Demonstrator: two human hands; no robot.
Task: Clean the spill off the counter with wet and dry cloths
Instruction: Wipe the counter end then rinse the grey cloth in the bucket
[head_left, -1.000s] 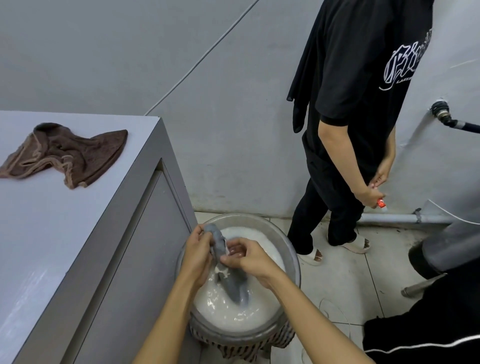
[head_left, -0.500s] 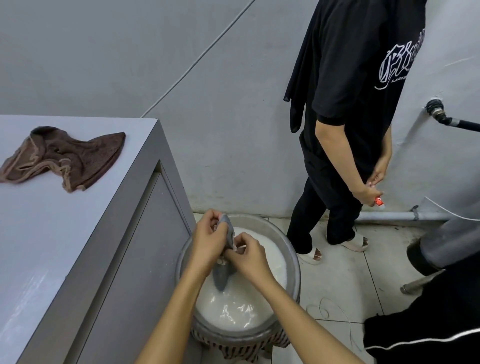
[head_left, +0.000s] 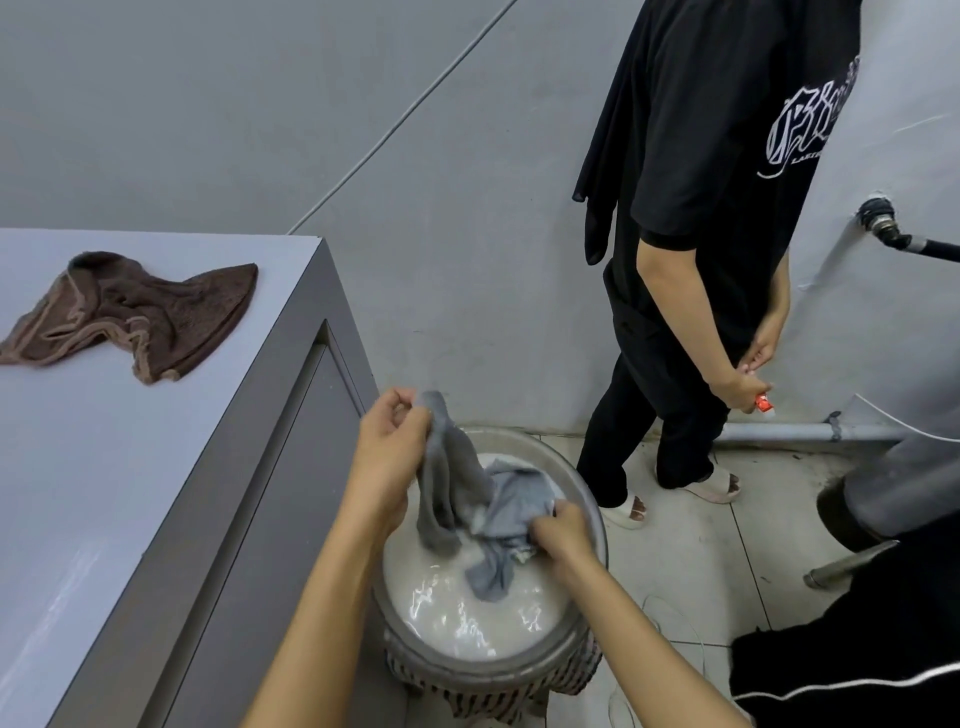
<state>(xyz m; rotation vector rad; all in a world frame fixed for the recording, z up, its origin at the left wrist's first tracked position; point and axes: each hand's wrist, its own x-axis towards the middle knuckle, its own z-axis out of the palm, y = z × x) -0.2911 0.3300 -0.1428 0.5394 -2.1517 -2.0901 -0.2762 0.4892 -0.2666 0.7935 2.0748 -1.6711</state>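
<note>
Over the basin (head_left: 589, 499), low beside the counter (head_left: 156, 467):

Item: grey cloth (head_left: 467, 499), wet, partly unfurled, its lower tail trailing into milky water. Long axis runs from upper left down to lower right, slung between both hands.

Left hand (head_left: 387, 452): grip closed in a pinch on the cloth's upper end, raised above the basin rim on the counter side.

Right hand (head_left: 563, 535): grip curled round the cloth's lower bunch, just over the water.

Item: brown cloth (head_left: 135, 312), rumpled, lying flat on the counter top, well apart from both hands, untouched.

Relation for the coming move: counter lies left of the basin, so the left hand is nearer to it. Judged step: wringing or opening out the grey cloth before carrying it leftward.

Also present: a standing person in black (head_left: 727, 208), holding a small red item (head_left: 763, 402).
</note>
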